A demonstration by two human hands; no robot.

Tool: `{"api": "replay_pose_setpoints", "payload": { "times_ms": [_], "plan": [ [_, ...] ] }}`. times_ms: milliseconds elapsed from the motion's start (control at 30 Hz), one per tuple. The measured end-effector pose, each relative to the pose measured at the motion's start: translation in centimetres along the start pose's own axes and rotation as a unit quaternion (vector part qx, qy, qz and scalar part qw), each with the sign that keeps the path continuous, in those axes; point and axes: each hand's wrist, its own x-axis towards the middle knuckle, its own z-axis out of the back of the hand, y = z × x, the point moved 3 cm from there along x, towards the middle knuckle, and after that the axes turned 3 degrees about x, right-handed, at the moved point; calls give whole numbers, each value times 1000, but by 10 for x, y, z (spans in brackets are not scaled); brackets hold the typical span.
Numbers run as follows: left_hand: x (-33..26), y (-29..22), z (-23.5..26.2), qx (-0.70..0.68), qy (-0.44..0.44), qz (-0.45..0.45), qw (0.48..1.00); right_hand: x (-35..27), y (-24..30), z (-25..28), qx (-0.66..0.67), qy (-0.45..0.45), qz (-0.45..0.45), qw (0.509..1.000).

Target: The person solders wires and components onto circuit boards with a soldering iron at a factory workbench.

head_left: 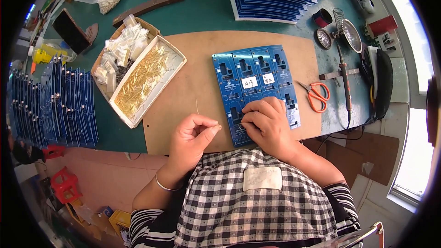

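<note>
My left hand (pixel 194 138) is closed in a pinch over the brown work board, and a tiny gold-coloured tip, like that of a pin, shows between thumb and forefinger. Just above its knuckles a thin gold pin (pixel 197 104) stands out against the board. My right hand (pixel 268 126) rests on a blue circuit board panel (pixel 232 82), its fingers curled together over the lower middle part. Whatever those fingertips pinch, if anything, is hidden. The panel has dark cut-outs and two white labels with handwriting.
Left of the panel, a cardboard box (pixel 177 55) holds many gold pins and small bags. Stacked blue circuit boards stand at the far left (pixel 55 105) and at the back (pixel 271 0). Orange-handled scissors (pixel 317 96) and a soldering iron (pixel 345 80) lie to the right.
</note>
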Motion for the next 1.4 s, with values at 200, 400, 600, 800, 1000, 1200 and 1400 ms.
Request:
{"api": "replay_pose_setpoints", "payload": {
  "times_ms": [200,400,600,800,1000,1200,1400],
  "plan": [
    [1,0,-1,8,6,11,1000,0,-1,0,-2,4,11,1000],
    [2,-1,-1,12,-1,0,1000,2,3,1,-19,1,26,999],
    [1,1,-1,15,16,9,1000,5,17,1,-131,38,133,982],
    [-1,-1,-4,-40,56,67,995,5,12,4,-138,44,142,979],
    [-3,7,-9,-140,80,163,973,7,13,6,-142,44,158,976],
    [-2,3,-14,-64,70,110,989,17,12,12,-119,82,154,977],
    [-5,4,-10,-74,79,113,988,12,7,9,-140,89,167,972]
  ]
}}
